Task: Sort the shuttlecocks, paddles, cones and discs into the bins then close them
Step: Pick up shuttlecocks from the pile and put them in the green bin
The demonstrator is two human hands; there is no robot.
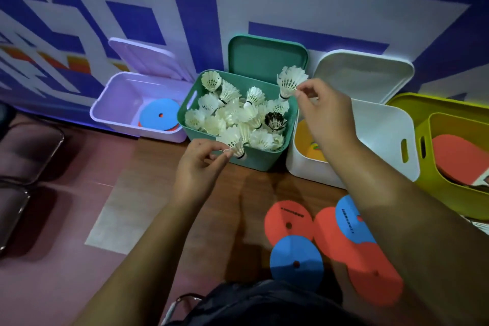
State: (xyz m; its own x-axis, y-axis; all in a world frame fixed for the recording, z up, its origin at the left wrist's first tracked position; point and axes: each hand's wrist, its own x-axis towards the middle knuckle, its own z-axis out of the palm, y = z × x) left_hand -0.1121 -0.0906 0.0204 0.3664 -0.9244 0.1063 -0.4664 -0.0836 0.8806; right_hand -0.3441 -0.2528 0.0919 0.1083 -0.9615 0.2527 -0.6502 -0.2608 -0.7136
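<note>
Nearest my lens, at the bottom centre of the frame, I see a dark garment (259,304), and just above it flat discs on the floor (148,219): a blue disc (296,262) overlapping a red disc (287,219), with more red discs (370,267) and a second blue disc (349,222) partly under my right forearm.

My left hand (197,167), in the middle of the frame, pinches a white shuttlecock (238,151) between thumb and fingertips at the near rim of the teal bin (264,160); its dark-banded cork points down and to the right. My right hand (324,114), higher and to the right, pinches a second white shuttlecock (289,82) by its feather edge, held above the bin's far right corner, cork down.

The teal bin is heaped with white feathered shuttlecocks (238,119), plus one dark shuttlecock (275,120) near its right wall. Its lid (267,57) stands open behind it.

To the left, a lilac bin (116,103) holds a blue disc (158,114) over a red one. To the right, a white bin (381,135) shows something yellow inside, mostly hidden by my arm. At the right edge, a yellow-green bin (436,185) holds a red paddle (460,156).
</note>
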